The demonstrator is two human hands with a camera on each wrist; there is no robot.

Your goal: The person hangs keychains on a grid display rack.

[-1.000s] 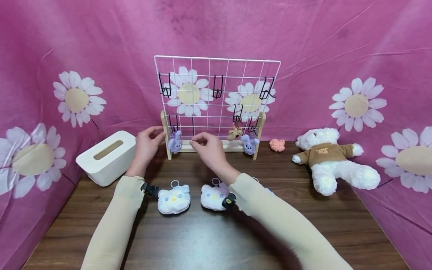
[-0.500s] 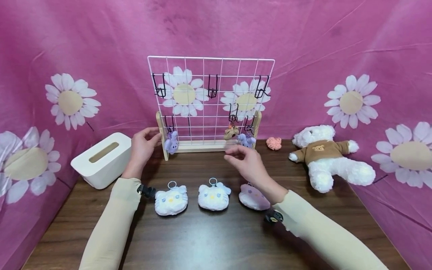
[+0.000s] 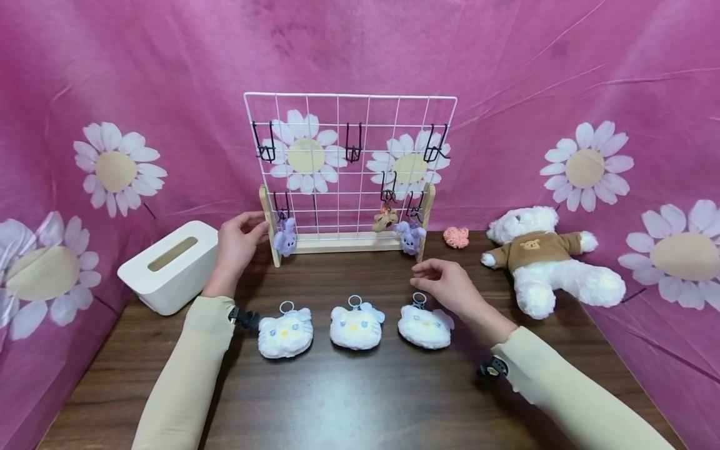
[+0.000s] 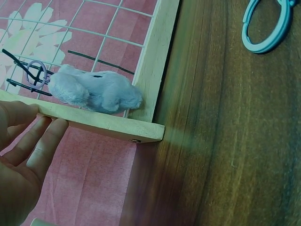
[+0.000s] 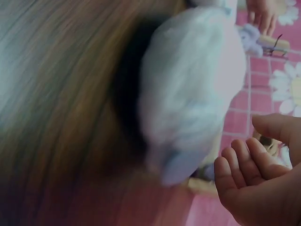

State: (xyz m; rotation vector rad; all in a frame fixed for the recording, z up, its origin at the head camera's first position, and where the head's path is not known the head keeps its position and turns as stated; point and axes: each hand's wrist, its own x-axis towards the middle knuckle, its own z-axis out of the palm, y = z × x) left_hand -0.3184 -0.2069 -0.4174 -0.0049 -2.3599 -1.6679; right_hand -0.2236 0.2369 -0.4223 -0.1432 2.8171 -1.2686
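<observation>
Three charms (image 3: 410, 239) are hanging, top hooks (image 3: 354, 159) bare, plushes (image 3: 355, 331) lying at six o'clock, left hand (image 3: 239, 240) pinching post (image 4: 113, 123), right hand (image 3: 444, 284) empty, relaxed.

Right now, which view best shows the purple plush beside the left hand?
The left wrist view: the purple plush is largest and its ring shows. The head view shows it small; the right wrist view, small, near the top.

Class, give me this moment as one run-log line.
left hand: touching wooden post; right hand: empty, near rightmost white pouch; rack: two purple charms, one brown charm
</observation>
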